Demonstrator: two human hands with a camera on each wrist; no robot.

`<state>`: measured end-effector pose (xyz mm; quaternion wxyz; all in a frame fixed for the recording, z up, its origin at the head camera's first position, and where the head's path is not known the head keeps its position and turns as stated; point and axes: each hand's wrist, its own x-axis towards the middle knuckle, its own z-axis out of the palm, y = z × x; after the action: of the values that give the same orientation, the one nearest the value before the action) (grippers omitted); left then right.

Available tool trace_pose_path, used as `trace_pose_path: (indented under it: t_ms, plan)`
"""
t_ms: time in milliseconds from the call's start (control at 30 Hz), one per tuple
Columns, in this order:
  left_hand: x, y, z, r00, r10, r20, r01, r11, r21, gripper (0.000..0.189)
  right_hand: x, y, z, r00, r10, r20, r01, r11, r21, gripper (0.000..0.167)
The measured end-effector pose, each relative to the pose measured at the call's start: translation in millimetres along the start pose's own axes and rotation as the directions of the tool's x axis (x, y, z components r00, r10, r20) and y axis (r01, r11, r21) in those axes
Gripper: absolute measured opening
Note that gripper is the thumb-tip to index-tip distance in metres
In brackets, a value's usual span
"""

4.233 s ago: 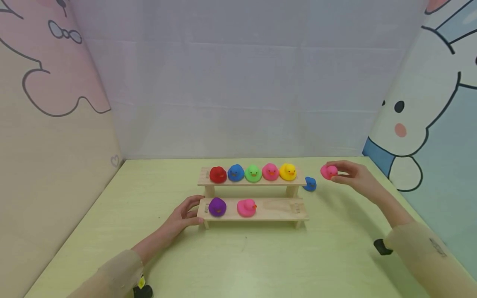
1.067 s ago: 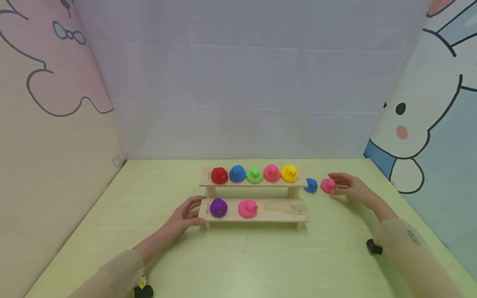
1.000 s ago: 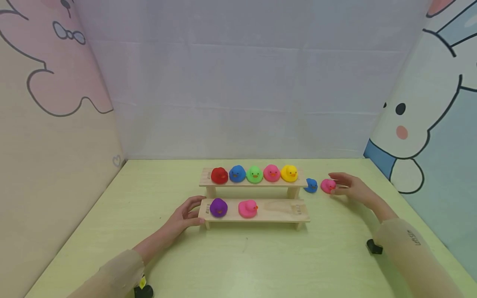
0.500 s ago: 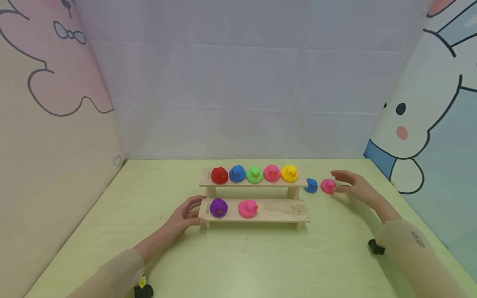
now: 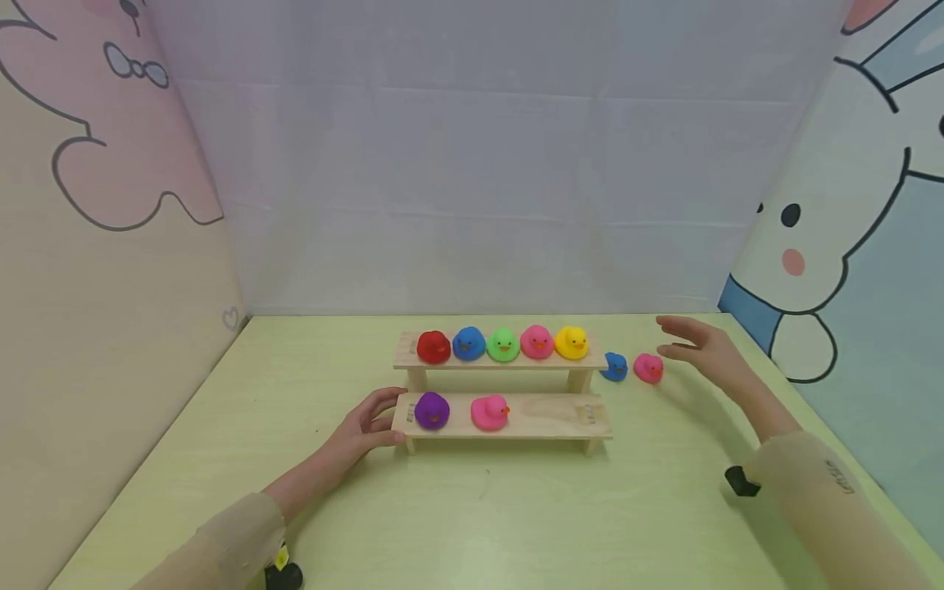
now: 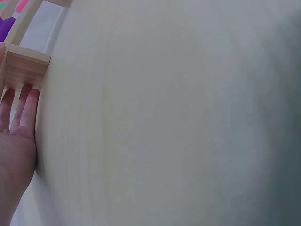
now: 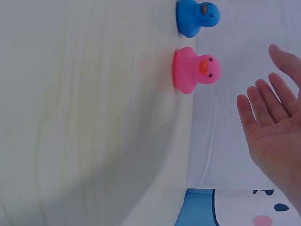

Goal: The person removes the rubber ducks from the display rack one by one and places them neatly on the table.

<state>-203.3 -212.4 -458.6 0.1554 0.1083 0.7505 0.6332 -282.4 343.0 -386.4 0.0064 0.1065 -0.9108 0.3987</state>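
The pink rubber duck (image 5: 648,368) sits upright on the table (image 5: 472,524), just beside the blue rubber duck (image 5: 615,367); a small gap is between them. The right hand (image 5: 701,352) is near and above it, with fingers apart and nothing in them. The left hand (image 5: 365,422) holds the left end of the lower wooden shelf (image 5: 546,414) — thumb at the front edge, fingers toward the back.

I suppose the pink duck is light and soft, probably hollow, so it should not break easily; a strong squeeze may dent it. Its surface looks smooth, maybe slightly slippery. The best hold would be the round body, below the head — thumb and fingers on opposite sides.
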Motion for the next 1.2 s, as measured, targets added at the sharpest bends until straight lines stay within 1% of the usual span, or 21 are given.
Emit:
trace_pose_path:
  t_ms: [133, 300, 433, 533, 633, 767, 800, 867, 1033, 1100, 1200]
  plan:
    - [0.5, -0.2, -0.2, 1.000, 0.003, 0.003, -0.003, 1.000, -0.004, 0.066, 0.3, -13, -2, 0.997, -0.044, -0.056, 0.046, 0.998, 0.034, 0.063]
    - [0.8, 0.0, -0.2, 1.000, 0.016, 0.009, -0.016, 1.000, -0.027, 0.068, -1.4, -36, -3, 0.993, -0.073, -0.094, 0.078, 0.996, 0.047, 0.063]
    - [0.6, 0.3, -0.1, 1.000, 0.022, 0.011, -0.022, 0.999, -0.036, 0.068, -4.3, -55, -1, 0.988, -0.103, -0.112, 0.110, 0.992, 0.057, 0.061]
    - [0.6, 0.2, -0.1, 1.000, 0.021, 0.011, -0.021, 0.999, -0.035, 0.068, -7.5, -69, 2, 0.986, -0.118, -0.122, 0.129, 0.988, 0.088, 0.060]
    - [0.8, -0.2, -0.1, 1.000, 0.015, 0.009, -0.015, 1.000, -0.023, 0.068, -11.3, -82, 5, 0.983, -0.132, -0.128, 0.149, 0.980, 0.133, 0.059]
    - [0.7, -0.8, -0.3, 1.000, 0.008, 0.008, -0.008, 1.000, -0.010, 0.067, -16.0, -99, 10, 0.974, -0.187, -0.131, 0.209, 0.962, 0.178, 0.056]
    - [0.7, -0.8, -0.4, 1.000, 0.009, 0.008, -0.009, 1.000, -0.010, 0.067, -17.0, -102, 11, 0.970, -0.204, -0.133, 0.227, 0.955, 0.189, 0.056]
    - [0.8, -0.7, -0.3, 1.000, 0.009, 0.008, -0.009, 1.000, -0.010, 0.067, -19.0, -109, 15, 0.955, -0.264, -0.135, 0.289, 0.933, 0.214, 0.056]
    - [0.6, -0.2, -0.2, 1.000, 0.008, 0.003, -0.007, 1.000, -0.017, 0.067, -23.6, -126, 29, 0.905, -0.407, -0.124, 0.426, 0.861, 0.279, 0.057]
    - [0.2, 0.0, -0.2, 1.000, 0.009, 0.002, -0.009, 1.000, -0.021, 0.067, -25.6, -132, 36, 0.890, -0.442, -0.113, 0.455, 0.840, 0.297, 0.057]
    - [0.0, 0.1, -0.3, 1.000, 0.014, 0.005, -0.014, 1.000, -0.027, 0.068, -28.6, -142, 47, 0.872, -0.480, -0.095, 0.485, 0.823, 0.295, 0.058]
